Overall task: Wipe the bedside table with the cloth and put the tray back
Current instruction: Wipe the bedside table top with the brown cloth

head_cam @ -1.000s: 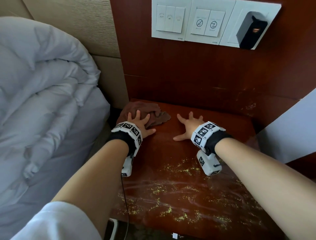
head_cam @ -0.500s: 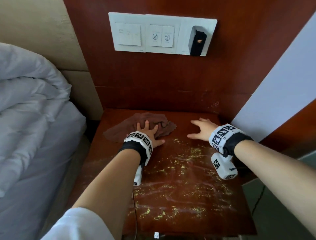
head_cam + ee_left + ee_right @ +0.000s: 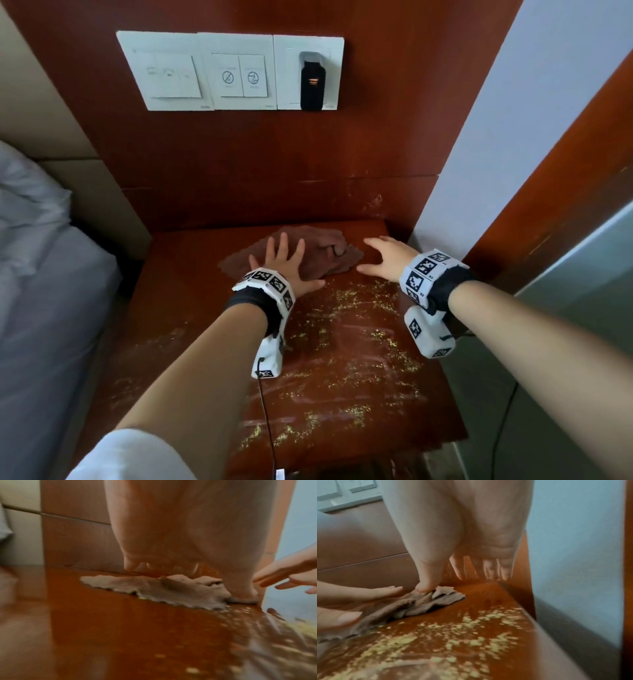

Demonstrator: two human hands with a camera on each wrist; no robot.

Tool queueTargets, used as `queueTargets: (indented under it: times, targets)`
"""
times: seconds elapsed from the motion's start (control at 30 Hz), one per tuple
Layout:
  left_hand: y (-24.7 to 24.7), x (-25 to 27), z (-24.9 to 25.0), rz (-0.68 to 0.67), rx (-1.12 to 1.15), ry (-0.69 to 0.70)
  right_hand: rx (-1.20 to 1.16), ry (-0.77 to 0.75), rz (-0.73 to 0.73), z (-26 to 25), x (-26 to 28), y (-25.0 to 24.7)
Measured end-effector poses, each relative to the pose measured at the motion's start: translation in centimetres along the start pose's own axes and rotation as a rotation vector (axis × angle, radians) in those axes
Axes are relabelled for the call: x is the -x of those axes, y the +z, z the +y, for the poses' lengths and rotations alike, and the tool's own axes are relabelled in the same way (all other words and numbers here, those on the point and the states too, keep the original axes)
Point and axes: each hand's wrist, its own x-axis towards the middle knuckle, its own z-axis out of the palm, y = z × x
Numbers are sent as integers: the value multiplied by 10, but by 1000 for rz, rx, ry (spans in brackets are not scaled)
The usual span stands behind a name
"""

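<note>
A brown cloth (image 3: 318, 253) lies crumpled at the back of the red-brown bedside table (image 3: 191, 308). My left hand (image 3: 284, 260) presses flat on the cloth with straight, spread fingers; the cloth (image 3: 171, 589) spreads out under that hand (image 3: 188, 534) in the left wrist view. My right hand (image 3: 387, 255) rests flat on the table's back right, fingers straight, and its thumb touches the cloth's right edge (image 3: 436, 599). Yellow crumbs (image 3: 342, 342) are smeared over the middle and front of the table top. No tray is in view.
A wood wall panel behind the table carries white switch plates (image 3: 205, 72) and a black plug-in device (image 3: 312, 84). The bed with white bedding (image 3: 41, 274) lies to the left. A pale wall (image 3: 513, 137) closes the table's right side.
My left hand has pushed the cloth from the table's back left toward the back right. The right hand has shifted right to the far corner and now touches the cloth.
</note>
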Motion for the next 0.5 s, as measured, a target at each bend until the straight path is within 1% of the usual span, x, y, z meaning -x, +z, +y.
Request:
queueTargets:
  times: [0.07,0.13,0.2,0.27,0.33,0.4,0.5]
  targets:
    - [-2,8,-23,22,8,-70,-7,-74,41,-24,-5,2]
    - [-4,15,-48,13,34,-144,-10,-167,55,-51,-9,5]
    - [-4,21,-71,-3,73,-207,22,-257,38,-77,-13,9]
    - [-1,25,-89,-9,120,-262,119,-309,10,-99,-18,15]
    - [3,27,-100,-3,168,-294,205,-306,-1,-113,-24,20]
    - [4,27,-104,14,193,-292,242,-269,-28,-120,-30,26]
    - [3,24,-104,-12,167,-279,275,-229,-122,-118,-36,35]
